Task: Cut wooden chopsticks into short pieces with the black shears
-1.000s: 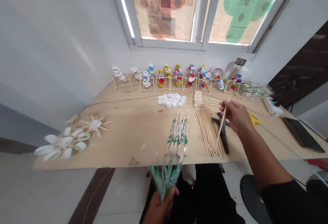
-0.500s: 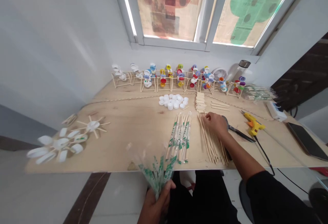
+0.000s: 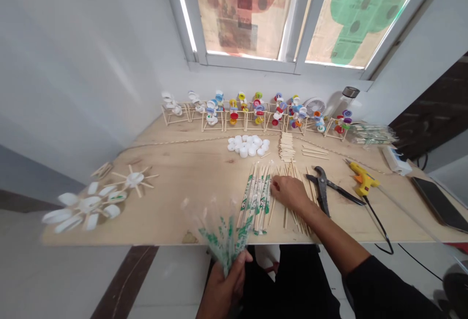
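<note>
L grip (image 3: 224, 280) clamped on plastic wrappers (image 3: 224, 238); R grip (image 3: 291, 194) by bare sticks (image 3: 301, 222), hold unclear; unwrapping prob. in hand, next move calls for singling out one wrapped pair (image 3: 262, 202).

Bare wooden sticks (image 3: 298, 219), wrapped sticks (image 3: 255, 197) and clear wrappers (image 3: 226, 241), centre to lower middle of the frame.
The green-printed wrappers fan upward from the left hand (image 3: 226, 285), bottom centre; the wrapped sticks lie side by side above them; the pale bare ones spread loosely just to the right, partly hidden beneath the right hand (image 3: 290, 192).
</note>
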`<act>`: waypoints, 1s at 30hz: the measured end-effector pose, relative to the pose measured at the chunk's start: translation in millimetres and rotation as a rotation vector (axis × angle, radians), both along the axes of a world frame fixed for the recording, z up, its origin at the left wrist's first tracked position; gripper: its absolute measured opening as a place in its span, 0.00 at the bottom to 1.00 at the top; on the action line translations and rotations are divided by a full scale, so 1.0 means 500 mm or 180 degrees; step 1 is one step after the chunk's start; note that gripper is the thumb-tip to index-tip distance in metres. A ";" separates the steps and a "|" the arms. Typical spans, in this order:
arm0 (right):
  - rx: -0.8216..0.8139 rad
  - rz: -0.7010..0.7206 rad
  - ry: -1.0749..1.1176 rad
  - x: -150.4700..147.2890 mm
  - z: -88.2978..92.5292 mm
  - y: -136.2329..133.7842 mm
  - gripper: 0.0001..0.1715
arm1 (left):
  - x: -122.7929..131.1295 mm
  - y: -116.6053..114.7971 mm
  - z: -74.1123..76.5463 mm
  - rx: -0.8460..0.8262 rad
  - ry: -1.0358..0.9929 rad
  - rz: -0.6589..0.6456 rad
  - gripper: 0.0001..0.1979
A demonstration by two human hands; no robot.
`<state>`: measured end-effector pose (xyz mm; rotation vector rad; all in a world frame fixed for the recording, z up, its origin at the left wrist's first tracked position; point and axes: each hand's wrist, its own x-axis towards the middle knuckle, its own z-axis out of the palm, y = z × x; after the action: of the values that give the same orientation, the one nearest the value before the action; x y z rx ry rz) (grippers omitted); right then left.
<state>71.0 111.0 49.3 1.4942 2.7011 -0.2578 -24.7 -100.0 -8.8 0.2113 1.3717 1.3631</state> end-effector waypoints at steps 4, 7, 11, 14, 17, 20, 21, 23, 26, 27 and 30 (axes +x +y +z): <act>-0.0014 0.0093 -0.0184 0.020 0.014 0.005 0.12 | -0.002 0.000 0.002 0.0018 0.0027 -0.0031 0.21; -0.0054 0.0062 -0.0199 0.020 0.018 0.004 0.12 | -0.001 0.006 0.005 0.0026 0.0042 -0.0031 0.21; -0.0063 -0.0158 -0.0174 -0.001 0.010 -0.001 0.18 | 0.002 0.019 0.017 0.0090 0.0098 0.0008 0.21; -0.0084 -0.0325 -0.0186 -0.014 0.002 -0.002 0.18 | 0.001 0.028 0.025 0.0047 0.0037 0.0022 0.21; -0.0135 -0.0431 -0.0195 -0.016 -0.002 0.000 0.15 | 0.000 0.033 0.028 -0.0001 -0.0053 0.0059 0.22; -0.0178 -0.0482 -0.0202 -0.011 -0.002 0.002 0.14 | 0.002 0.034 0.029 -0.0001 -0.0058 0.0081 0.21; -0.0185 -0.0495 -0.0206 -0.009 -0.002 0.002 0.14 | 0.002 0.034 0.030 0.0001 -0.0054 0.0080 0.21; -0.0188 -0.0524 -0.0221 -0.004 -0.001 0.003 0.14 | 0.004 0.034 0.033 0.0006 -0.0042 0.0058 0.21; -0.0184 -0.0573 -0.0257 0.005 0.001 0.005 0.13 | 0.007 0.034 0.037 0.0035 0.0031 0.0031 0.22; -0.0175 -0.0591 -0.0270 0.008 0.002 0.006 0.13 | 0.007 0.035 0.037 0.0039 0.0050 0.0014 0.23; -0.0131 -0.0648 -0.0319 0.017 0.007 0.007 0.15 | 0.009 0.036 0.037 0.0062 0.0066 -0.0029 0.22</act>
<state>79.5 114.4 52.8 1.7221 2.4545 -0.2372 -20.3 -81.8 9.6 0.2452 1.3736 1.3705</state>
